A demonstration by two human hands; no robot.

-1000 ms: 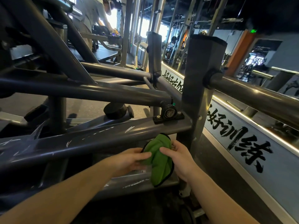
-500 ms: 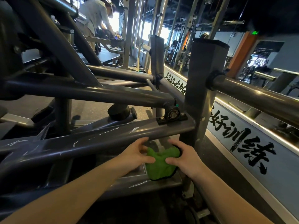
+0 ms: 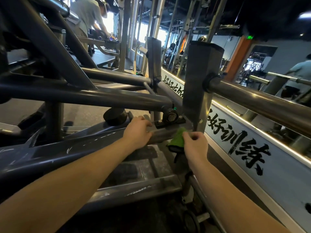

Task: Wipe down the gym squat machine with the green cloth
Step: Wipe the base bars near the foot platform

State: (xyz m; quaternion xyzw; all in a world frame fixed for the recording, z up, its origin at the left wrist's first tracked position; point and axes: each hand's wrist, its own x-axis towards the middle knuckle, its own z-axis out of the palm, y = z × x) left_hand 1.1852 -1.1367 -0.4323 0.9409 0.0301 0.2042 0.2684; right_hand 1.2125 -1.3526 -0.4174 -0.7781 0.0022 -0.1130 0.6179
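The squat machine's dark grey frame fills the view, with a scratched slanted beam (image 3: 80, 148) running to a square upright post (image 3: 200, 84). My right hand (image 3: 195, 145) grips the green cloth (image 3: 176, 140) and holds it against the beam's right end, just below the black bearing block (image 3: 170, 117). My left hand (image 3: 137, 131) rests over the top of the same beam, fingers curled on its upper edge, a short way left of the cloth. Part of the cloth hangs below the beam.
A steel bar (image 3: 262, 101) juts right from the post. A mirror wall with a lettered white base panel (image 3: 249, 148) runs along the right. A black rubber stopper (image 3: 115, 116) sits behind the beam. Another person (image 3: 87, 15) bends over equipment at the back left.
Both hands have lifted from below the beam up onto it. The left hand let go of the cloth and moved onto the beam; the right hand carried the cloth up against the beam's end.
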